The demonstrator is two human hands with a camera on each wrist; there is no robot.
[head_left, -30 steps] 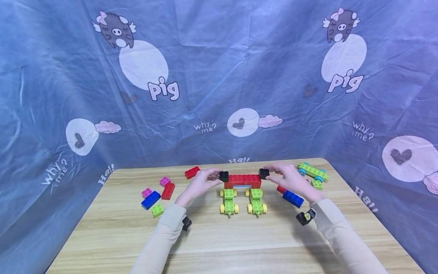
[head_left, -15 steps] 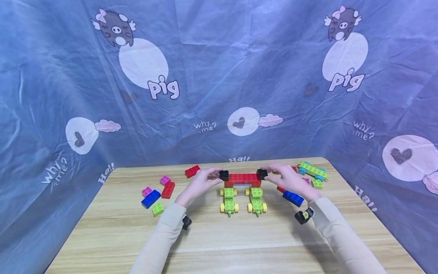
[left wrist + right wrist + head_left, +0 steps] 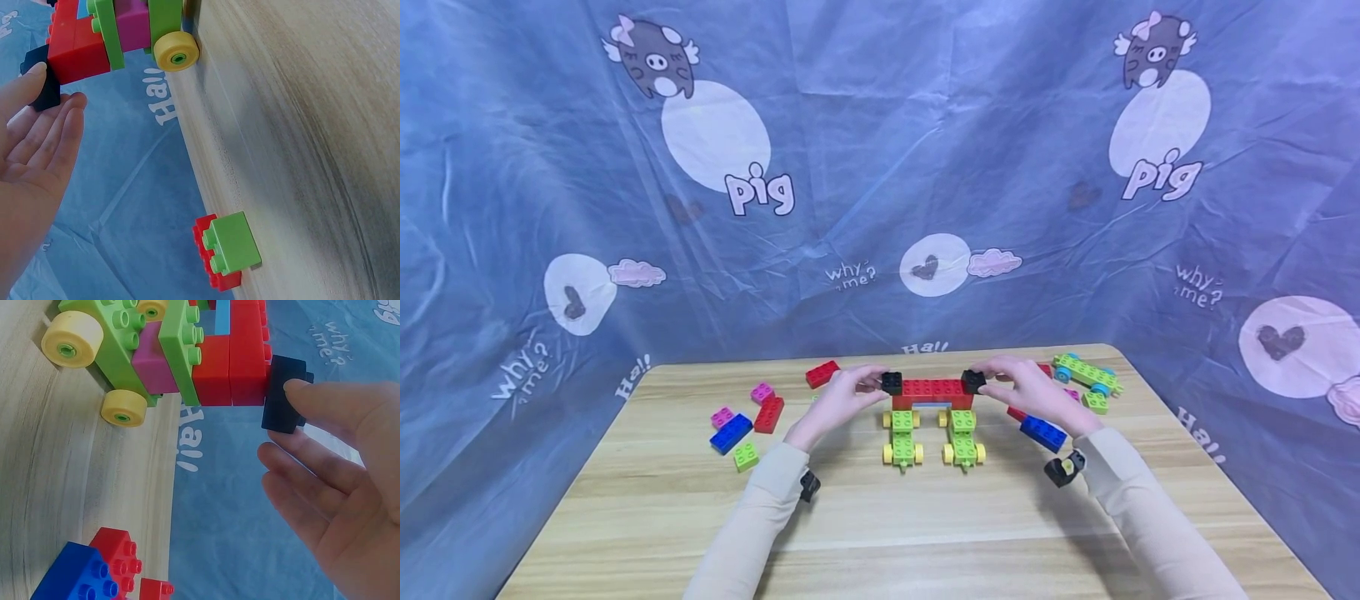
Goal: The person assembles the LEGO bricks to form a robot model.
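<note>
A red brick beam (image 3: 932, 390) bridges two green wheeled bases (image 3: 902, 450) with yellow wheels, raised on further bricks. My left hand (image 3: 842, 402) pinches a black brick (image 3: 891, 383) between thumb and fingers at the beam's left end. At the other end, my right hand (image 3: 1032, 390) pinches a second black brick (image 3: 973, 382). In the right wrist view, the black brick (image 3: 284, 394) lies against the studded top of the red bricks (image 3: 247, 369). The left wrist view shows the other black brick (image 3: 45, 84) touching the red brick (image 3: 81, 53) there. Purple bricks (image 3: 155, 359) support the structure.
Left on the table lie blue (image 3: 731, 433), green (image 3: 746, 457), pink and red loose bricks. To the right are a blue brick (image 3: 1042, 433), a green brick (image 3: 1095, 403) and a green wheeled base (image 3: 1084, 375) with blue wheels. A printed blue cloth hangs behind.
My right hand has moved slightly left, bringing its black brick onto the beam's right end. My left hand stays in place with its brick.
</note>
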